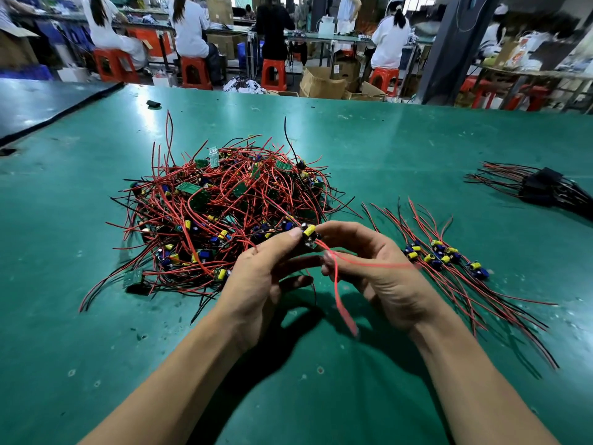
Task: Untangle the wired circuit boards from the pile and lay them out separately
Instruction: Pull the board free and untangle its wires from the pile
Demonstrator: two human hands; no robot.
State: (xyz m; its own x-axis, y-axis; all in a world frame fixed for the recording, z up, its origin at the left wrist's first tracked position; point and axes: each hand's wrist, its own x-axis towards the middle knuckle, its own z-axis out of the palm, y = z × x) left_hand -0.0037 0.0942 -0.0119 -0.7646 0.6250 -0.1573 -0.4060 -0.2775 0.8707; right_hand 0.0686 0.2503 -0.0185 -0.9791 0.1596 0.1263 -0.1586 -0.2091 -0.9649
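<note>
A tangled pile (221,210) of small green circuit boards with red and black wires lies on the green table mat (401,149) in front of me. My left hand (266,277) and my right hand (375,268) together pinch one wired circuit board (309,234) with a yellow capacitor, just above the mat at the pile's near right edge. Its red wires (340,293) hang down and trail right, blurred. To the right, several separated boards (446,258) lie side by side with wires fanned out.
A bundle of black parts with red and black wires (542,187) lies at the far right. A small black object (154,103) sits near the table's far edge. Beyond the table, people sit on red stools (273,74) at benches among cardboard boxes.
</note>
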